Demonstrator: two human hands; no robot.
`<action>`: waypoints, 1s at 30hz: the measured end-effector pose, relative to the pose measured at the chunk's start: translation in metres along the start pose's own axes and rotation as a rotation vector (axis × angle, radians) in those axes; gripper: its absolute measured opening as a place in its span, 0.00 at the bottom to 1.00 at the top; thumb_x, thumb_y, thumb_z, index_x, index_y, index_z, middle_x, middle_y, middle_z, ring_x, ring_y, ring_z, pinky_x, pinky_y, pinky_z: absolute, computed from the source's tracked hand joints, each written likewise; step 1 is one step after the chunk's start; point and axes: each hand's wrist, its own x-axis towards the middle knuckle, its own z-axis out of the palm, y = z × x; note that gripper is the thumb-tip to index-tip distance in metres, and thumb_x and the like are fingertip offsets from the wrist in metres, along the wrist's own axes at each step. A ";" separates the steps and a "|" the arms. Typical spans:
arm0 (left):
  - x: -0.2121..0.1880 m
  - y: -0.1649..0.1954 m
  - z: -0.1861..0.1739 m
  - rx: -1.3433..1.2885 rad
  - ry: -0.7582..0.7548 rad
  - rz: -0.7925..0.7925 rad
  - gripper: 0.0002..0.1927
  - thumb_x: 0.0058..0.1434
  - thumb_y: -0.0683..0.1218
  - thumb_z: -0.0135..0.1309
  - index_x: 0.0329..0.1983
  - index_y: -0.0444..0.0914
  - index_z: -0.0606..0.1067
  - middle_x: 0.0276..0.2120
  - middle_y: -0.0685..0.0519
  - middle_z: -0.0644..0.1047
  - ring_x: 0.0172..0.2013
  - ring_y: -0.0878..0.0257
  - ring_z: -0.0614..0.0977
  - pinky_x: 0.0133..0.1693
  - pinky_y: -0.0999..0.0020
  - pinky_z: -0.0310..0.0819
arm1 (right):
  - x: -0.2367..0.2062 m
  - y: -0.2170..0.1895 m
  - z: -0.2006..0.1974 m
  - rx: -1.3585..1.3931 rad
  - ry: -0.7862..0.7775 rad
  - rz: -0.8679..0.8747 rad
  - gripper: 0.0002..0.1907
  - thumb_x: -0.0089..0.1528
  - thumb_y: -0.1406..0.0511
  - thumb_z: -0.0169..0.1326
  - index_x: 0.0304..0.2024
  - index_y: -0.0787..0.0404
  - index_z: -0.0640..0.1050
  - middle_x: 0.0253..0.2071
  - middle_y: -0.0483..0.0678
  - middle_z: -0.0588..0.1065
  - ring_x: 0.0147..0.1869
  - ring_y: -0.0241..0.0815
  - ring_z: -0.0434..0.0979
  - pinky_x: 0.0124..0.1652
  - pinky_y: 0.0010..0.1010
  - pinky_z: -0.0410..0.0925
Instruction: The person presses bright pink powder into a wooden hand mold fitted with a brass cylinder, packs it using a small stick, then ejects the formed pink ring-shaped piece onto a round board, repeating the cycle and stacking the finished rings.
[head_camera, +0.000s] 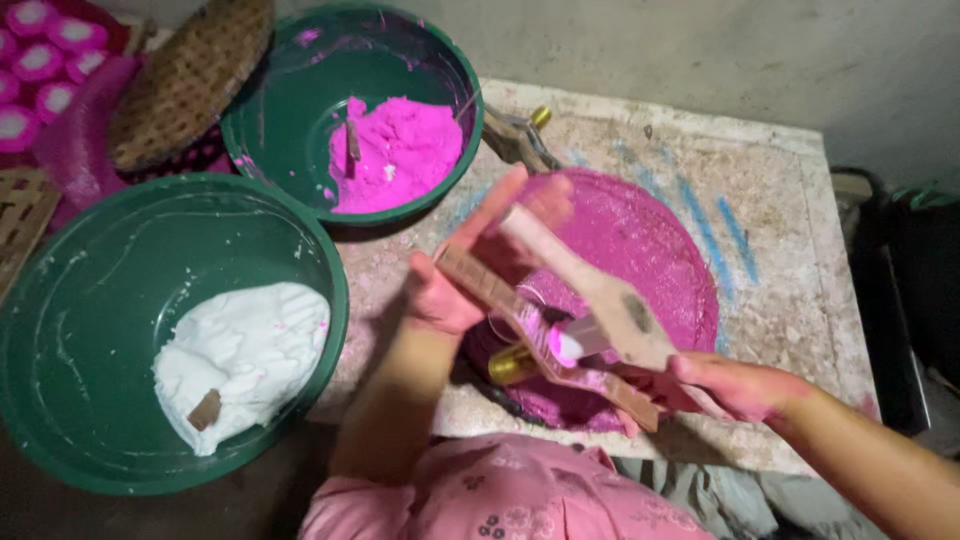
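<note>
My left hand (455, 285) grips the far end of a long wooden mould (520, 320) held slantwise over the work slab. My right hand (735, 385) holds a flat wooden paddle (590, 285) by its handle, its blade lying across the mould. Between the two woods sits a pink and white lump (562, 343), beside a small brass piece (510, 365). Both hands are stained pink. Beneath them a round patch of pink powder (650, 250) covers the stone slab (790, 300).
A green basin (60, 330) at the left holds white dough with a small wooden piece. Another green basin (290, 110) behind holds pink dough. A woven lid (190, 80) and finished pink-white cakes (40, 60) lie at far left. A dark object (920, 280) stands right.
</note>
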 end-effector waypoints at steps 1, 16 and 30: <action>-0.004 -0.016 -0.006 -0.151 0.028 0.008 0.56 0.54 0.71 0.62 0.79 0.45 0.54 0.75 0.43 0.61 0.76 0.47 0.57 0.75 0.47 0.49 | 0.004 -0.001 0.005 0.034 -0.072 0.005 0.53 0.64 0.33 0.42 0.69 0.73 0.68 0.56 0.61 0.76 0.62 0.52 0.75 0.63 0.43 0.65; -0.012 -0.069 -0.121 -0.437 0.333 0.293 0.17 0.54 0.49 0.55 0.45 0.44 0.66 0.41 0.56 0.70 0.49 0.58 0.73 0.66 0.51 0.61 | 0.040 -0.065 -0.017 -0.245 0.414 0.509 0.44 0.59 0.37 0.35 0.53 0.62 0.81 0.44 0.51 0.84 0.48 0.42 0.82 0.52 0.36 0.73; -0.047 -0.076 -0.184 -0.623 0.229 0.409 0.12 0.68 0.56 0.54 0.41 0.46 0.68 0.37 0.58 0.71 0.43 0.62 0.73 0.57 0.63 0.68 | 0.085 -0.067 0.020 -0.445 0.506 0.525 0.43 0.61 0.35 0.33 0.49 0.60 0.82 0.28 0.48 0.78 0.32 0.40 0.75 0.36 0.36 0.71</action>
